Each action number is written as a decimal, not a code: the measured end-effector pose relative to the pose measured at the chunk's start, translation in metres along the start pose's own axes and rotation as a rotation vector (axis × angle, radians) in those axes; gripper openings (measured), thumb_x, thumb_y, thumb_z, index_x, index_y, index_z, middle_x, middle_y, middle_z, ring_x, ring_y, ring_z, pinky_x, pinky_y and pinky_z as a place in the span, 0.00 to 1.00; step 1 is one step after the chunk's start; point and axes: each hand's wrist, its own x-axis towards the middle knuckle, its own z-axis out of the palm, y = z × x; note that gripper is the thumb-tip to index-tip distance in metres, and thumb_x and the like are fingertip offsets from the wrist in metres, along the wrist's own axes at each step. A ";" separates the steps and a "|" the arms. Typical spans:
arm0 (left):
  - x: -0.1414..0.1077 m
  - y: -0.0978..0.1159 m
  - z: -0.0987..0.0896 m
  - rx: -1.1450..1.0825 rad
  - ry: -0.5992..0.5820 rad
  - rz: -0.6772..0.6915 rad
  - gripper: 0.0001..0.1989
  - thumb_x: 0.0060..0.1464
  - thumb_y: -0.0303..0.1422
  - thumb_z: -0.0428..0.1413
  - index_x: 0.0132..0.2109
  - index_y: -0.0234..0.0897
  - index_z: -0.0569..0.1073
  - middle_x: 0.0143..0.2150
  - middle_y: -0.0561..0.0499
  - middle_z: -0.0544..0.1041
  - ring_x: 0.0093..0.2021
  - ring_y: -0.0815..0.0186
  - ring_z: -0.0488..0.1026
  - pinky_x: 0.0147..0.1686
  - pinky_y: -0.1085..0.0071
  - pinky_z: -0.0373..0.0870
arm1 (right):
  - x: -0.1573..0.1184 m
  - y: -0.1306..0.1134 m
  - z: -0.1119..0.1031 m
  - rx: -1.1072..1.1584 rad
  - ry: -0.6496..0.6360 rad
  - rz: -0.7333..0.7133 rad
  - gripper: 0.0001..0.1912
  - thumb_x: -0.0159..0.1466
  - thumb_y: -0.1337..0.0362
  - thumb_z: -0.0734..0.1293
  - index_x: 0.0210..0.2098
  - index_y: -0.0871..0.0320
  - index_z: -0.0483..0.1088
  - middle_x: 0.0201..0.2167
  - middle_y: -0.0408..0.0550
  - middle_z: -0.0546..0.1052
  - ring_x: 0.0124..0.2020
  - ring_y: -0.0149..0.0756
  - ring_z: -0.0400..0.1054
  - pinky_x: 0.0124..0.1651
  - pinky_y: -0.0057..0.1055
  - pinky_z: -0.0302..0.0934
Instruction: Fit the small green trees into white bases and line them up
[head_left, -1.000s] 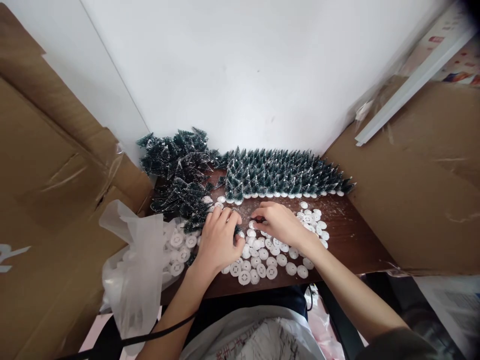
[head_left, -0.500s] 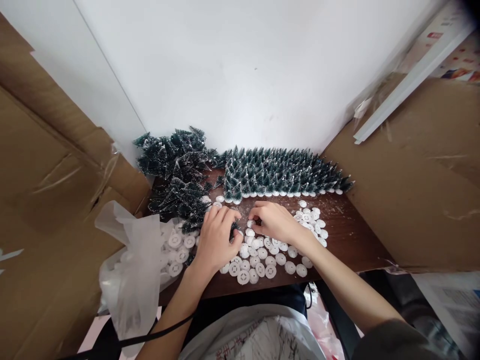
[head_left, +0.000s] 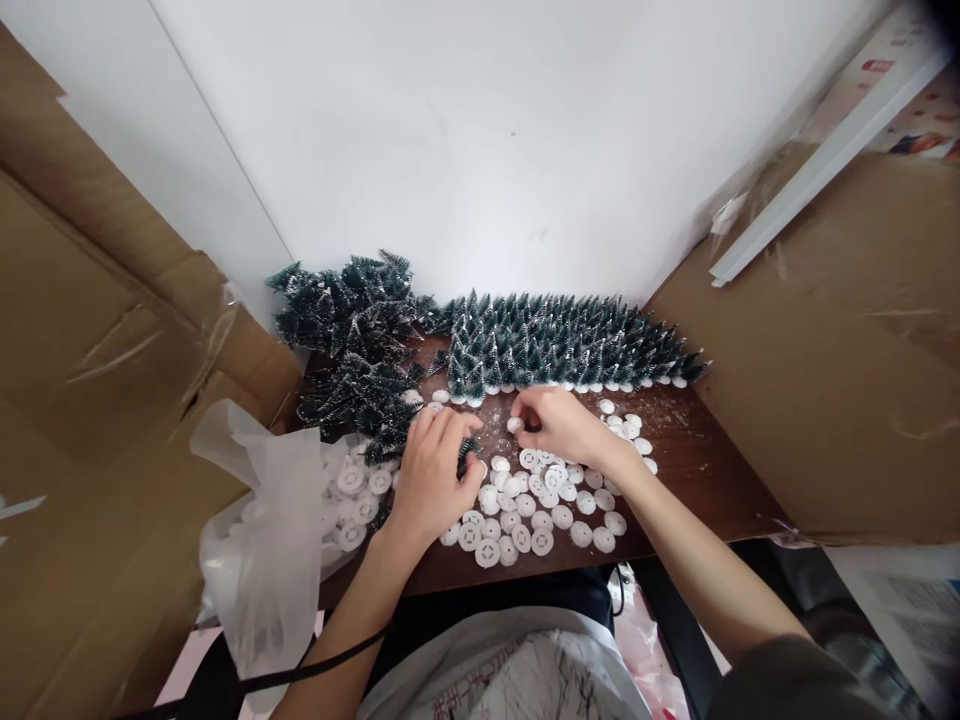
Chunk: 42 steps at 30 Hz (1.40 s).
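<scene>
Right hand pinches a white disc just in front of the tree rows, left hand curls round a mini tree; disc looks light, stiff, rim-grip best, bristles probably springy, shedding, so hold tree low.

Tree rows on table, wall behind; loose tree heap left of rows; scattered discs before rows; disc-filled bag left of discs; left carton and right carton flanking table
</scene>
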 end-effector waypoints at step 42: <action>0.002 -0.001 0.003 -0.014 0.027 -0.026 0.14 0.53 0.20 0.49 0.46 0.38 0.66 0.40 0.48 0.71 0.43 0.57 0.65 0.45 0.59 0.66 | 0.003 0.009 0.004 0.261 -0.093 -0.058 0.05 0.61 0.72 0.70 0.36 0.62 0.78 0.35 0.49 0.81 0.32 0.33 0.74 0.36 0.33 0.68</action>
